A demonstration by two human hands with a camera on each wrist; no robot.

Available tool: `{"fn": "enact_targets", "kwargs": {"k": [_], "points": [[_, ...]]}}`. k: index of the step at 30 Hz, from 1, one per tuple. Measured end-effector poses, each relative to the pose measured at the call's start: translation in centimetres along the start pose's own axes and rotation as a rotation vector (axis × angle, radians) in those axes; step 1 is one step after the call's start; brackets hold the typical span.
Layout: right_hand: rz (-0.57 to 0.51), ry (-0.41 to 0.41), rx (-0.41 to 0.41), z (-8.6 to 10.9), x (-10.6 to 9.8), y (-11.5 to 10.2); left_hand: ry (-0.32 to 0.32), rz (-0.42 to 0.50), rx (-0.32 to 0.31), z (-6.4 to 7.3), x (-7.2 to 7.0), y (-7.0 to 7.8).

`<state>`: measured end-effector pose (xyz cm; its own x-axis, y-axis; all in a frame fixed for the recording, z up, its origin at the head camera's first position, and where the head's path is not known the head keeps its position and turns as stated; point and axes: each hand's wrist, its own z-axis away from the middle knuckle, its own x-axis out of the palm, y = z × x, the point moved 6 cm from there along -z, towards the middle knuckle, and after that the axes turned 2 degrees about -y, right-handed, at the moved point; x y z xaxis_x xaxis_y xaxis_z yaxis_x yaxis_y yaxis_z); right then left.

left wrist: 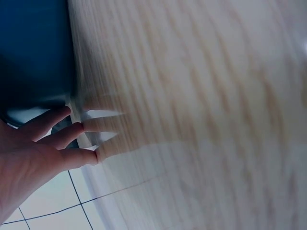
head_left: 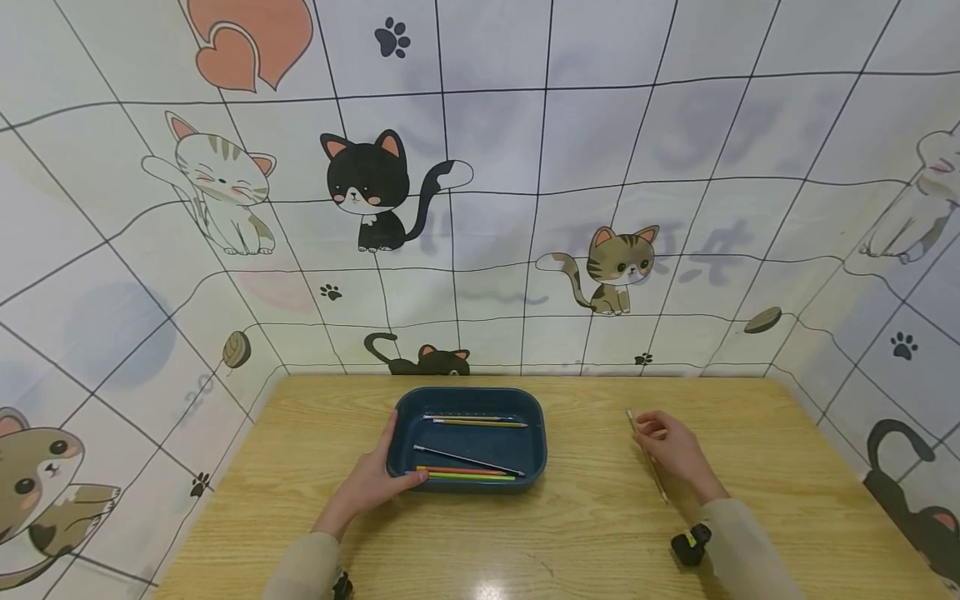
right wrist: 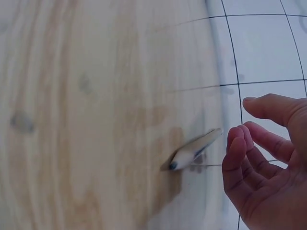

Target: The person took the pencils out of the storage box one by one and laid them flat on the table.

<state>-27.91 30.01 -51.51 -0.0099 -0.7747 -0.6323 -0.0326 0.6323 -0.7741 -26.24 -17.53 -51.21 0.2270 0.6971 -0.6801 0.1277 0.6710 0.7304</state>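
A dark blue plastic tray [head_left: 468,393] stands on the table with several pencils [head_left: 480,423] lying in it, at its back and front. My left hand [head_left: 375,475] holds the tray's left front corner, thumb over the front rim and fingers along the left wall. In the left wrist view, fingertips [left wrist: 88,155] reach down beside the tray [left wrist: 36,52]. A single pencil [head_left: 658,483] lies slantwise on the table at the right. Just over it hovers my right hand [head_left: 673,450]. In the right wrist view, loosely bent fingers [right wrist: 234,167] stand apart from the pencil [right wrist: 194,149].
The wooden table [head_left: 585,533] ends at the back against a white gridded sheet [head_left: 495,217] printed with cartoon cats, which also rises on both sides. A dark wrist camera [head_left: 690,544] sits on the right sleeve.
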Motion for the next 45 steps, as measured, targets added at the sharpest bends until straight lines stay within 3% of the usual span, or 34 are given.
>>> {"fn": "enact_targets", "kwargs": {"k": [18, 33, 45], "points": [[-0.085, -0.021, -0.087, -0.9, 2.8, -4.9, -0.002, 0.008, 0.008, -0.1, -0.1, -0.1], [-0.065, -0.038, -0.167, -1.7, 5.5, -8.5, 0.000, 0.012, 0.009, -0.1, -0.2, 0.1], [-0.143, -0.108, -0.236, -1.6, 7.3, -11.4, -0.011, -0.003, 0.008, -0.1, -0.4, 0.0]]}}
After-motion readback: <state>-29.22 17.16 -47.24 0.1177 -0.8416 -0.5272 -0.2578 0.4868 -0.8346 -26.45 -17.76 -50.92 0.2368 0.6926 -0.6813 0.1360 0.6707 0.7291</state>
